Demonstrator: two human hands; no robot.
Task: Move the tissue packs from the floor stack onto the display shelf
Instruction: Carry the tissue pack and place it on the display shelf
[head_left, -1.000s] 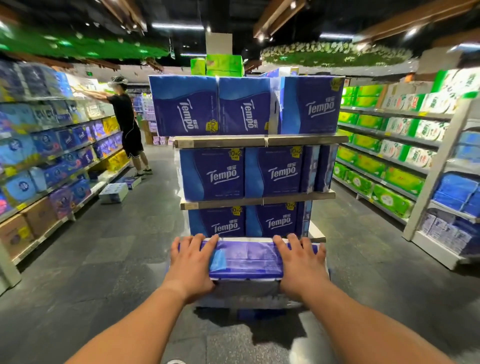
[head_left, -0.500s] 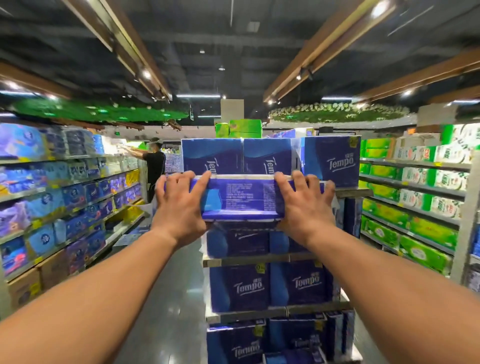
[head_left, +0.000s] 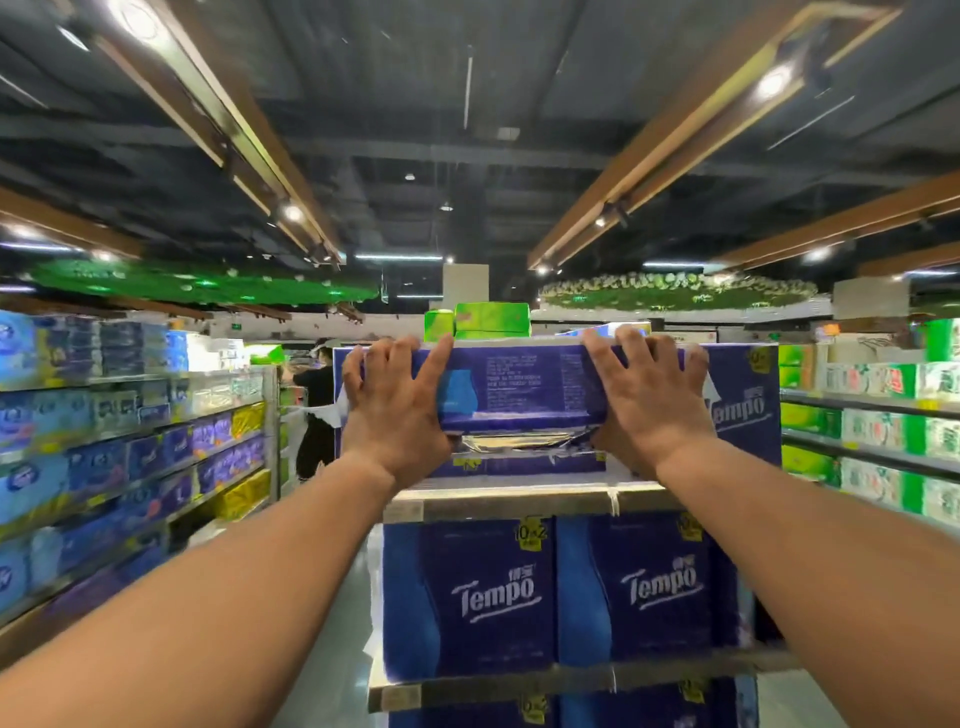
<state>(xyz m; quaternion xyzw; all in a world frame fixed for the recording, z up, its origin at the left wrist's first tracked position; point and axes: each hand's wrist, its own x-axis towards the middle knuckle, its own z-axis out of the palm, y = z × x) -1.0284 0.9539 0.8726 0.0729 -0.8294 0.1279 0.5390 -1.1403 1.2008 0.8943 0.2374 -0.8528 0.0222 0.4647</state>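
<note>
A dark ceiling (head_left: 467, 130) with long wooden light beams is seen over the whole upper part of the view. On the left, long aisle shelves (head_left: 135, 457) filled with blue and purple packs are seen, much blurred; on the right, shelves (head_left: 878, 415) with green and white packs are found. In the middle stands the display shelf (head_left: 519, 501), built of wooden boards one above the other. On the board below its top edge two large blue Tempo packs (head_left: 483, 592) are set upright side by side, and more of the same are partly seen under them. On the top level a further Tempo pack (head_left: 743, 410) is placed at the right.

The tissue pack (head_left: 519, 387), a flat blue-purple bundle with small print on its near face, is held up at the top level of the display shelf, in front of the packs there. It cannot be told surely whether its bottom already rests on something, as crumpled foil wrap is seen just under it.

The pack is gripped at its two ends. The left hand (head_left: 395, 405) is curled round the left end, fingers over the top edge and thumb below. The right hand (head_left: 649, 400) is curled round the right end in the same way.

Behind the left hand a person in dark clothes (head_left: 317, 405) is seen near the aisle shelves. Green boxes (head_left: 483, 319) are seen above the pack, further back.
</note>
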